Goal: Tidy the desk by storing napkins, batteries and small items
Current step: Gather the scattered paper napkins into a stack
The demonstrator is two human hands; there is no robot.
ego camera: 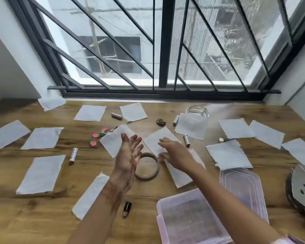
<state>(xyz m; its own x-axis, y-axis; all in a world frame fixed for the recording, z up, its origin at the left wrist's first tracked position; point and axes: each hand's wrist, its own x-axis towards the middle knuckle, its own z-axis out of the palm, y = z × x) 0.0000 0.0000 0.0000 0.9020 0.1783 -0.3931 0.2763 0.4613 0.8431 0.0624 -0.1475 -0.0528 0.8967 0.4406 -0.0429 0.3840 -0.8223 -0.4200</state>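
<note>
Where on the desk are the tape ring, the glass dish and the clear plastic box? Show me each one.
tape ring (147, 178), head view, near side of its rim
glass dish (201, 113), head view, its front wall
plastic box (176, 195), head view, its far rim

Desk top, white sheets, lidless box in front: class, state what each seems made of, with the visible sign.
The brown desk top looks like matt wood or wood-look laminate: grain lines and knots. The square white sheets look like thin tissue paper: soft creases, ragged edges. The lidless see-through box looks like glossy, pink-tinted plastic: translucent walls, moulded rim.
</note>
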